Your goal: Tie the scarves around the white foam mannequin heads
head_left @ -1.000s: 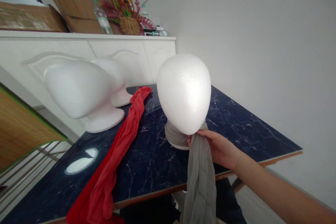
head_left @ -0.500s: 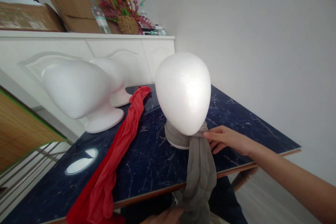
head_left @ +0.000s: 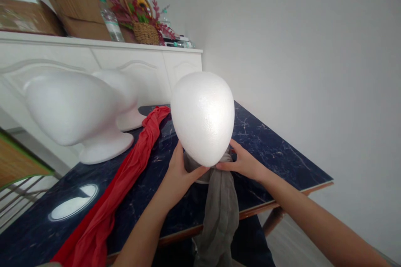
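A white foam mannequin head [head_left: 202, 112] stands upright on the dark blue table. Wrapped around its neck is a grey scarf [head_left: 221, 200], whose loose end hangs down over the table's front edge. On the left side of the neck, my left hand [head_left: 181, 173] grips the scarf, its thumb beneath the chin and its fingers partly hidden behind. My right hand [head_left: 244, 160] grips the scarf on the other side, the thumb meeting the left one near the front of the neck. Both thumbs press close to where the scarf comes together.
A red scarf [head_left: 125, 175] lies lengthwise across the marble-patterned table [head_left: 272, 154]. Two more white mannequin heads [head_left: 72, 108] stand at the left. Behind, a white cabinet [head_left: 134, 62] carries cardboard boxes [head_left: 78, 4], a plastic bottle [head_left: 111, 21] and a flower basket [head_left: 145, 33].
My left hand has come up from below the table edge to the scarf at the neck. My right hand has moved in closer around the neck. The view has shifted slightly.
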### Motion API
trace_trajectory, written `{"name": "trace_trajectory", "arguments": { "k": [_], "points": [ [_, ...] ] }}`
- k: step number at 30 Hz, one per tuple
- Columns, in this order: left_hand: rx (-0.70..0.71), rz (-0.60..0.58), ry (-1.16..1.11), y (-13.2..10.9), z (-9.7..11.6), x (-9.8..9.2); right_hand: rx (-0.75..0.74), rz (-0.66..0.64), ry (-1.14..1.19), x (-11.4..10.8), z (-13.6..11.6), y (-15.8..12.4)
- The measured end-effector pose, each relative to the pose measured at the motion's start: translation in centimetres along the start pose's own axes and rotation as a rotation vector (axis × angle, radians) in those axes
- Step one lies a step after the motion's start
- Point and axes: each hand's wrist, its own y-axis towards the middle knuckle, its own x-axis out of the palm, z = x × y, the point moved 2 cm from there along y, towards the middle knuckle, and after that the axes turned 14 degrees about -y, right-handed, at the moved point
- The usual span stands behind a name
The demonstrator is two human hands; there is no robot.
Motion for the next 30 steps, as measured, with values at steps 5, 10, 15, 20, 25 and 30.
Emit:
{"name": "trace_trajectory", "arguments": {
  "k": [5,10,15,20,25,30],
  "points": [
    [-0.017,-0.035,-0.145,1.9,0.9,2.0,-0.044,-0.009,0.196,-0.7,-0.7,1.4],
    [0.131,-0.064,-0.175,7.6,2.5,5.0,-0.033,0.06,0.156,-5.6,-0.1,4.1],
    [0.312,-0.048,-0.14,17.3,2.0,9.4,-0.102,0.173,-0.013,-12.5,3.1,10.2],
    [0.316,0.072,-0.088,25.6,-2.5,14.6,0.045,0.185,0.018,-16.3,9.4,17.4],
    [0.202,0.158,-0.069,31.4,-7.6,18.8,0.178,0.235,0.006,-17.7,15.2,23.0],
    [0.162,0.155,0.02,34.1,-12.2,20.7,0.245,0.244,-0.004,-16.9,19.9,26.0]
  ]
}}
